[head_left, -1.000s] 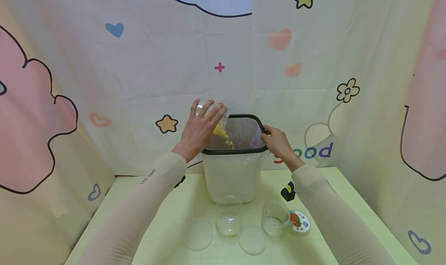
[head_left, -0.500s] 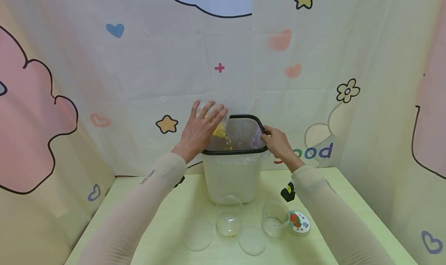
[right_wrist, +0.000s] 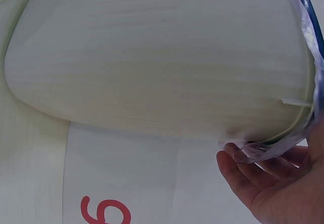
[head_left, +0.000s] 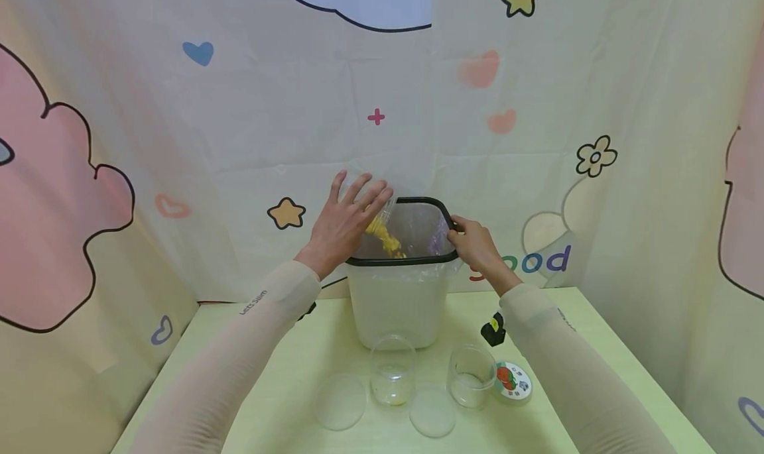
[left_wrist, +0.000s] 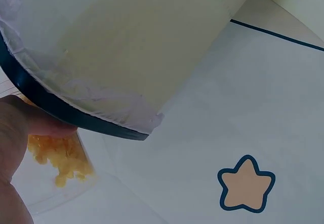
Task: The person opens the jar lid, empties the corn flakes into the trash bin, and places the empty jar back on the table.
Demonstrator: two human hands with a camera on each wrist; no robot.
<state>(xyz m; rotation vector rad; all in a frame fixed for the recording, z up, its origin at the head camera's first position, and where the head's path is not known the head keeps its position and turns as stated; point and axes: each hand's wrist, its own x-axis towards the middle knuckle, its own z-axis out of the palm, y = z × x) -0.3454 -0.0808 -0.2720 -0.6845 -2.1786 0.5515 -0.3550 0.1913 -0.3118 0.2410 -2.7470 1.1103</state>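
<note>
My left hand [head_left: 343,225] holds a clear plastic jar [left_wrist: 48,196] tipped over the left side of a white trash bin [head_left: 396,301]. Small yellow pieces [head_left: 384,235], which look like corn kernels, slide from the jar into the bin. Most of the jar is hidden behind the fingers. A thin plastic bag lines the bin and folds over under its black rim [head_left: 402,262]. With its fingers curled, my right hand [head_left: 477,245] grips the rim on the right side; in the right wrist view the bag's edge [right_wrist: 253,153] lies against those fingers.
Before the bin on the pale table [head_left: 280,374] stand two clear jars, one in the middle [head_left: 392,374] and one to the right [head_left: 471,378]. Two clear lids [head_left: 339,401] lie flat near them. A lid with a red picture [head_left: 513,381] lies farther right. A patterned curtain [head_left: 256,122] hangs behind.
The left hand has tilted the jar slightly more and shifted a little to the right. More yellow pieces have slid toward the bin. The right hand keeps its hold on the rim.
</note>
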